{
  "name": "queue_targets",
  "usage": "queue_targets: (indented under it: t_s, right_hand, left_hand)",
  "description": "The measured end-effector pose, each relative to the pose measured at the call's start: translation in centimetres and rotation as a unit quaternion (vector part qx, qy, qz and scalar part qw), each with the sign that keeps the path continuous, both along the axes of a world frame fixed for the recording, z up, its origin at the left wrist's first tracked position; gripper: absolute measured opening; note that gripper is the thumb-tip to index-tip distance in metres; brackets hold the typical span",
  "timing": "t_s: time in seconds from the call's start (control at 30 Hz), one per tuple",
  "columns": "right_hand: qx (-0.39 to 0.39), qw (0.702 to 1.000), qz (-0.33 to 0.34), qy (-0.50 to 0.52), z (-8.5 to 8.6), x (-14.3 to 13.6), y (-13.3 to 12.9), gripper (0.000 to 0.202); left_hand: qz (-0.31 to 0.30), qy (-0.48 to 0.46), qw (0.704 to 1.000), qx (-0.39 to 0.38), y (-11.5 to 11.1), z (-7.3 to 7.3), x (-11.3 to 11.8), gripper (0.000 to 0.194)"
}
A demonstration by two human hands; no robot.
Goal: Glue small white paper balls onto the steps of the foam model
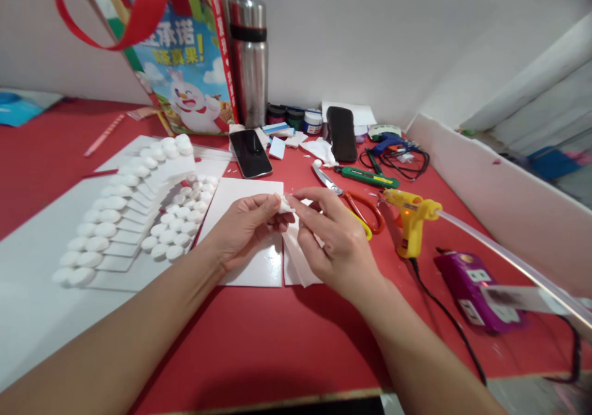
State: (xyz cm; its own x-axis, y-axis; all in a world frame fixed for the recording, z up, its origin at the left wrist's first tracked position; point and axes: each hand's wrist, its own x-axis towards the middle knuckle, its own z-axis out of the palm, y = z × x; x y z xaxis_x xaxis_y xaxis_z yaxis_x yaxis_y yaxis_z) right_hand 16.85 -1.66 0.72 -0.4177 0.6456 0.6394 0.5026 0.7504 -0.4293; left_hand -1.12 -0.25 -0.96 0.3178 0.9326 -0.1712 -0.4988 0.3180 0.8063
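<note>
Between my hands is a small crumpled white piece (286,204), pinched by the thumb and fingers of my left hand (252,221). My right hand (333,236) reaches it from the other side, its index fingertip touching the piece and its other fingers bent and somewhat apart. Beneath them lie a white board (250,267) and a thin white sheet (298,258), partly covered by my right hand. To the left, a stepped white model (136,214) carries rows of white oval pieces (108,216), and more of these (173,237) stand in a cluster beside it.
A yellow glue gun (411,221) with a long clear stick, a purple box (476,291), scissors (358,208) and a green cutter (367,176) lie right. Two phones (250,153) (341,134), a steel flask (250,63) and a colourful bag (185,63) are at the back.
</note>
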Motion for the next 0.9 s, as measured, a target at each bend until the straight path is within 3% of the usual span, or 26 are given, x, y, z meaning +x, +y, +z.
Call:
queue_targets:
  t_s: [0.4,0.5,0.6,0.7,0.9]
  right_hand:
    - [0.062,0.988,-0.038,-0.139,0.7,0.2,-0.2,0.037]
    - [0.036,0.997,-0.018,-0.071,0.9,0.4,-0.2,0.037]
    - [-0.057,0.996,0.002,0.071,1.2,0.5,-0.2,0.040]
    - [-0.118,0.985,0.017,0.122,1.3,0.5,-0.1,0.042]
    - [-0.069,0.991,0.040,0.104,0.5,-0.1,-0.1,0.045]
  left_hand:
    - [-0.015,-0.003,1.000,-0.022,0.0,0.1,0.0,0.035]
    - [-0.016,-0.008,1.000,-0.013,0.0,0.4,0.0,0.035]
    - [-0.021,-0.015,1.000,-0.002,0.0,0.7,0.0,0.036]
    - [-0.025,-0.018,1.000,-0.002,0.0,0.8,0.1,0.037]
    - [-0.026,-0.024,0.999,0.008,0.1,0.5,0.1,0.038]
